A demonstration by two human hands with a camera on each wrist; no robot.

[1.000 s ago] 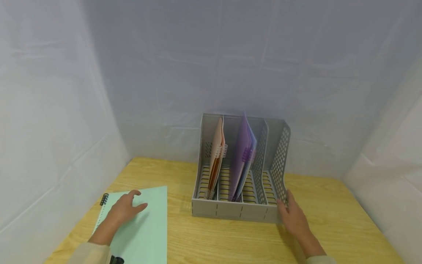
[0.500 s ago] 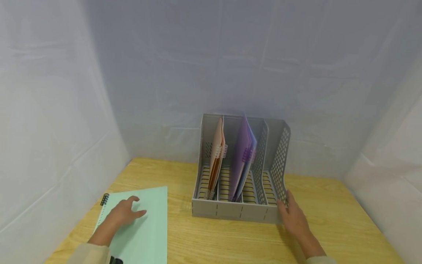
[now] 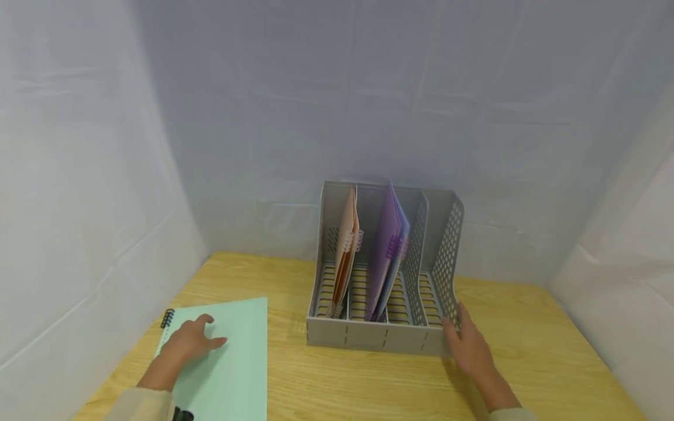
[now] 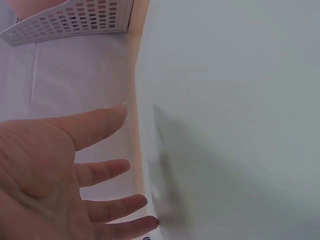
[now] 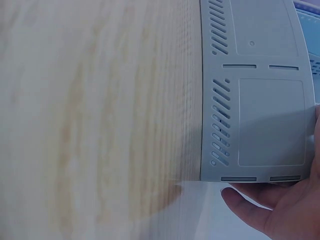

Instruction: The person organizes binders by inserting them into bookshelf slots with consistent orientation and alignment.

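A mint-green spiral notebook (image 3: 239, 356) lies on the table at the left, its black coil at the far left corner. Over its cover is my left hand (image 3: 188, 340), fingers spread and holding nothing; in the left wrist view, its shadow falls on the cover (image 4: 240, 100). My right hand (image 3: 471, 349) grips the front right corner of a grey file rack (image 3: 363, 335), also seen in the right wrist view (image 5: 272, 120). Peach-coloured notebooks (image 3: 347, 225) lean in the rack's leftmost compartment. A purple notebook (image 3: 387, 234) and a blue one (image 3: 402, 234) stand tilted together right of them.
The wooden table (image 3: 295, 386) carries the rack near its back edge. White sheeting (image 3: 263, 117) hangs behind and along both sides. Lattice-patterned side walls and dividers split the rack into several upright slots.
My left hand has drifted slightly left and nearer to me over the green notebook. My right hand, the rack and the notebooks have stayed put.
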